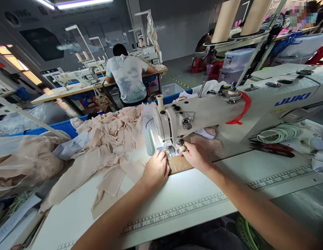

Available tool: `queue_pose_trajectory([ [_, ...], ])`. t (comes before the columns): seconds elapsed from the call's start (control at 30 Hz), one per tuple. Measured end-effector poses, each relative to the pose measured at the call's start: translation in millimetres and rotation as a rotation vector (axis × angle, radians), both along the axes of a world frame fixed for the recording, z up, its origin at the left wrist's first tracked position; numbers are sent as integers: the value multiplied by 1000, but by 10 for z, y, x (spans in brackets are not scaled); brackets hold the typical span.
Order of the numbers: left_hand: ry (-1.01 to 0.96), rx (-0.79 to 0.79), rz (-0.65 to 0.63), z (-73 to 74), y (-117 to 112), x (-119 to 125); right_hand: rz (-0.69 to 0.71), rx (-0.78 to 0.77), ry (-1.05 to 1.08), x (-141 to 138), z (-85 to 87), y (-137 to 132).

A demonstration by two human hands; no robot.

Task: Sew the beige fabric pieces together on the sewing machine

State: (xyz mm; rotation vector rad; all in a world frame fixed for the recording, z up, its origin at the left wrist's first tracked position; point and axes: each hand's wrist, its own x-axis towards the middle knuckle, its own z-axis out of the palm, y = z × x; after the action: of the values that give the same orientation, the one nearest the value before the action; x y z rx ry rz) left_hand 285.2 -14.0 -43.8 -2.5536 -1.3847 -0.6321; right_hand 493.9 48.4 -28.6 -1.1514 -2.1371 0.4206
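Observation:
Both hands are at the needle end of a white sewing machine (205,111). My left hand (156,166) rests on the bed just left of the presser foot, fingers bunched together; what they pinch, if anything, is hidden. On the other side of the foot, my right hand (195,155) has thumb and fingers closed beside a small round knob (182,148); I cannot make out what is in them. A brown plate (180,164) lies between the hands. Pale beige fabric pieces (112,139) are heaped to the left. A small lit lamp (150,142) hangs beside the needle.
The white table (198,189) has a ruler printed along its front edge. At right lie dark red-handled scissors (272,148) and a coil of pale cord (280,133). A plastic bag of fabric (26,159) sits at left. A person (127,74) sits ahead, back turned.

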Motion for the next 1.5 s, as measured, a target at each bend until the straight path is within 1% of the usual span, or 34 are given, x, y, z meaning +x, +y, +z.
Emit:
queue_pose_trajectory([
  [0.13,-2,-18,14,-12,5,8,30,-76,52,6,18,33],
  [0.23,-27,-46,23,-7,2,28,19,-71,43,58,37,3],
  [0.3,-65,-87,37,34,17,5,10,-61,7,88,40,-30],
  [0.37,-142,-144,107,119,52,-81,-4,-37,-40,96,38,-74],
  [0.43,-244,-182,248,235,102,-231,-6,27,-66,73,41,-154],
  [0.5,-308,-224,392,354,150,-406,69,122,-77,15,56,-298],
  [0.57,-306,-324,478,443,178,-543,200,218,-99,-81,73,-508],
  [0.63,-277,-455,508,490,170,-595,322,294,-139,-214,71,-750],
  [0.73,-259,-572,512,508,99,-519,434,364,-189,-446,9,-1062],
  [0.8,-259,-605,526,515,28,-428,475,365,-214,-563,-57,-1206],
  [0.87,-272,-632,523,520,-63,-361,485,341,-235,-593,-121,-1322],
  [0.93,-289,-646,501,512,-182,-340,469,346,-249,-517,-175,-1431],
  [1.0,-324,-649,474,487,-325,-359,419,393,-279,-363,-216,-1527],
  [1.07,-408,-650,453,453,-472,-390,357,426,-308,-200,-242,-1585],
  [1.13,-532,-666,421,425,-592,-403,331,415,-319,-88,-252,-1592],
  [1.2,-624,-677,408,417,-668,-382,353,400,-298,-52,-252,-1571],
  [1.27,-665,-670,416,430,-718,-338,385,409,-253,-66,-254,-1568],
  [1.33,-695,-664,419,458,-790,-310,427,410,-169,-78,-266,-1629],
  [1.4,-746,-700,388,500,-952,-340,473,343,-24,-32,-289,-1770],
  [1.43,-777,-738,366,526,-1083,-383,495,261,72,23,-307,-1863],
  [1.47,-808,-784,345,553,-1250,-443,513,138,173,98,-329,-1964],
  [1.5,-835,-841,324,581,-1451,-516,527,-24,268,190,-359,-2064],
])
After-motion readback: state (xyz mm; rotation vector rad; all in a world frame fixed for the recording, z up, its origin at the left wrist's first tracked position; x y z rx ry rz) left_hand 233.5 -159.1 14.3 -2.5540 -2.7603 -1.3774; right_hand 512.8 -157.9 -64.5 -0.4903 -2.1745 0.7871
